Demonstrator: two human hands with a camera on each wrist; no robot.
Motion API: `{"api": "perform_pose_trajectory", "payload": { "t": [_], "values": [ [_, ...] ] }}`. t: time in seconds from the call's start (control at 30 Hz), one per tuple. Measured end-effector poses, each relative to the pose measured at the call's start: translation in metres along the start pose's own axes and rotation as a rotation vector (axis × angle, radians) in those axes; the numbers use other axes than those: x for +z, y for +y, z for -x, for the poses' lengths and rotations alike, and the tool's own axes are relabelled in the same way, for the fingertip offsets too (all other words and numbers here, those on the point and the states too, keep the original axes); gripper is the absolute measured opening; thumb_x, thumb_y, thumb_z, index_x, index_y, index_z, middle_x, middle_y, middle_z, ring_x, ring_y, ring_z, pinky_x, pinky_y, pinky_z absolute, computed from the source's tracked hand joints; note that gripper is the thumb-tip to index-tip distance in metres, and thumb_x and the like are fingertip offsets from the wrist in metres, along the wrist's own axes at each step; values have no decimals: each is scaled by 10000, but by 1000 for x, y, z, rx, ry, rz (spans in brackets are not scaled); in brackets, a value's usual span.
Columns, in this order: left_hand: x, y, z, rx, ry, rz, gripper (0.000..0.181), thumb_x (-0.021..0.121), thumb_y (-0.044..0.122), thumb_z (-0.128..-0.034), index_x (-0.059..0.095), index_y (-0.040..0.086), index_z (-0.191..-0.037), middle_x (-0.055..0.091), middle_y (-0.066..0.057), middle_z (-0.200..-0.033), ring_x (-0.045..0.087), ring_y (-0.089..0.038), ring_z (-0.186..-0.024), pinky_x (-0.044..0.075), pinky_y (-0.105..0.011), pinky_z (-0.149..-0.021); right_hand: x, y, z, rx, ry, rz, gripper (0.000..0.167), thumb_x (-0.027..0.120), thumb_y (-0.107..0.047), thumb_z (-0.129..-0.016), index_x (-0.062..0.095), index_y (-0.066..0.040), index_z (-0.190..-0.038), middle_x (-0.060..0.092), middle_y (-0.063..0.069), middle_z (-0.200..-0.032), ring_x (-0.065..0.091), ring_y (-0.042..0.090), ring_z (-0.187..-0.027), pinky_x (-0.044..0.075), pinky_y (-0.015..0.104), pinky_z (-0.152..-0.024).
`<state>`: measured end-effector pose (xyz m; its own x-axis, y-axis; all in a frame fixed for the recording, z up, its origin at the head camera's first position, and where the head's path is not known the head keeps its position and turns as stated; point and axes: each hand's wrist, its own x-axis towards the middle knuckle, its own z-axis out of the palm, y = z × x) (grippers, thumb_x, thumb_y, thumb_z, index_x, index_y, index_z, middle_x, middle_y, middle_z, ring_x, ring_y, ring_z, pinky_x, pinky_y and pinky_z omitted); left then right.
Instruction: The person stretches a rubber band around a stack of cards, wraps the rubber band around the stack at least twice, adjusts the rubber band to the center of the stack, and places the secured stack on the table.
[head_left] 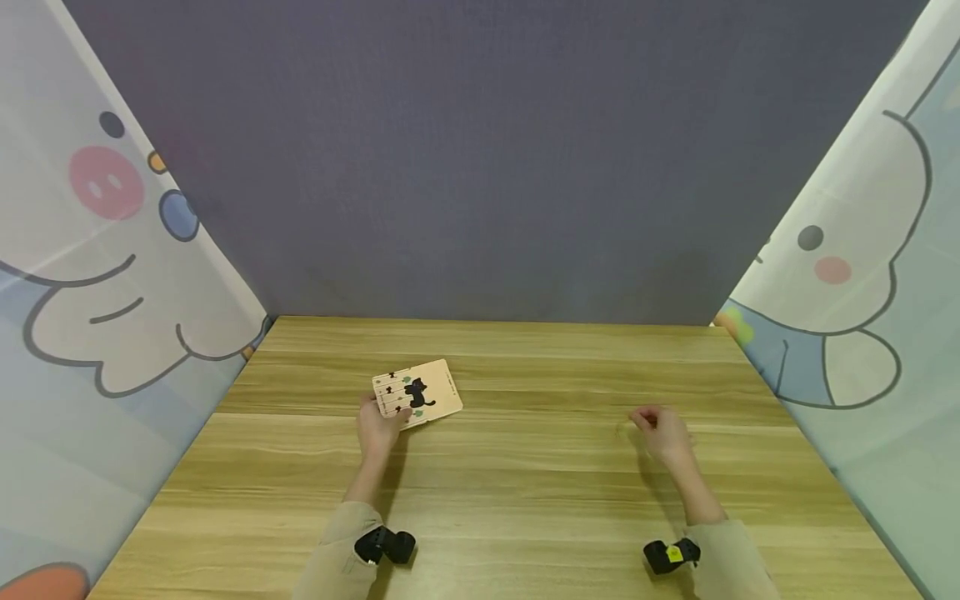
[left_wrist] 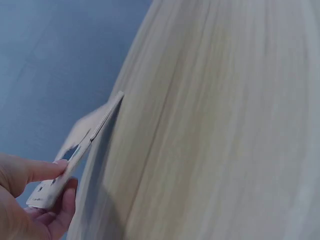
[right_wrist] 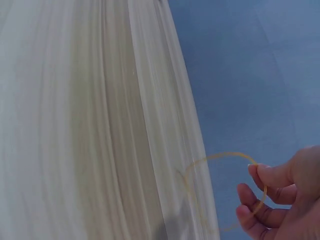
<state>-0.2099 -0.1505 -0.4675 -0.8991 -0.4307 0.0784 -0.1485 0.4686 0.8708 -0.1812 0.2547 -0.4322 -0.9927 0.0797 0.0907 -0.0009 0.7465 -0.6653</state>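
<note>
My left hand holds a flat cream card printed with a black cat, over the left-middle of the table. In the left wrist view the thumb lies on the printed face of the card and the fingers are behind it; the card is tilted and has a small notch in its edge. Over on the right, my right hand pinches a thin yellow rubber band between thumb and index finger. The band hangs as a loose loop in the right wrist view and is barely visible in the head view.
The wood-grain table stretches beneath both hands. A dark grey panel rises along its back edge. Cartoon-printed curtains flank it left and right. Black wrist cameras are strapped to both sleeves.
</note>
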Motion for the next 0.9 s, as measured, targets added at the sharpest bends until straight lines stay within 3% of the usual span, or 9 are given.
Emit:
{"api": "perform_pose_trajectory", "payload": {
  "t": [0.1,0.17,0.27,0.37,0.5,0.6,0.67,0.83,0.9],
  "values": [
    [0,3,4,40,17,52,587,739,24,-678,390,-155,-1115,544,-332,-975,558,-367,-800,525,-419,-638,1,-1,1,-13,-17,-33,209,500,-76,-903,589,105,-957,602,239,-904,542,405,-882,404,598,-831],
    [0,5,6,52,19,94,639,736,10,-680,352,-155,-1163,561,-343,-946,588,-362,-719,535,-312,-545,1,-2,2,-22,-21,-84,222,483,-81,-914,581,111,-967,615,225,-893,551,395,-898,462,535,-825],
    [-1,8,9,60,21,157,712,731,-4,-685,290,-132,-1230,580,-338,-894,602,-361,-606,489,-207,-407,1,-4,3,-13,-23,-196,254,465,-111,-929,564,115,-990,643,169,-846,594,306,-872,479,508,-829],
    [-1,8,12,50,11,255,722,708,-19,-711,257,-104,-1269,584,-329,-888,598,-317,-529,503,-232,-367,4,0,2,13,-51,-379,324,458,-169,-936,511,131,-1048,648,114,-823,613,191,-822,463,485,-875],
    [-2,6,14,14,-19,373,668,638,-12,-783,230,-109,-1303,546,-357,-966,603,-213,-535,566,-366,-466,21,32,-8,13,-69,-697,430,497,-230,-919,451,157,-1100,642,56,-820,617,129,-760,533,333,-813],
    [-4,7,15,-16,-48,408,649,589,-47,-803,206,-117,-1322,518,-371,-1005,613,-212,-582,574,-377,-516,30,50,-14,-30,-98,-910,390,516,-212,-905,481,115,-1115,645,38,-828,623,134,-735,563,249,-721],
    [-5,7,15,-29,-61,420,652,570,-87,-796,192,-128,-1326,501,-382,-1017,622,-265,-633,576,-370,-538,27,40,-9,-48,-126,-970,326,515,-212,-909,513,46,-1109,643,15,-838,619,119,-736,563,245,-725],
    [-4,2,15,-51,-60,471,671,555,-152,-771,187,-132,-1333,472,-393,-1048,599,-383,-802,581,-335,-561,7,-10,14,-45,-149,-1056,145,508,-166,-913,572,-110,-1030,637,-2,-834,609,100,-735,558,238,-732],
    [-3,1,17,-63,-51,502,675,553,-161,-769,198,-115,-1342,477,-381,-1057,596,-374,-831,582,-317,-561,8,-12,14,-66,-163,-1070,179,488,-166,-923,579,-109,-1066,642,10,-887,614,114,-782,552,248,-761]
  ]
}}
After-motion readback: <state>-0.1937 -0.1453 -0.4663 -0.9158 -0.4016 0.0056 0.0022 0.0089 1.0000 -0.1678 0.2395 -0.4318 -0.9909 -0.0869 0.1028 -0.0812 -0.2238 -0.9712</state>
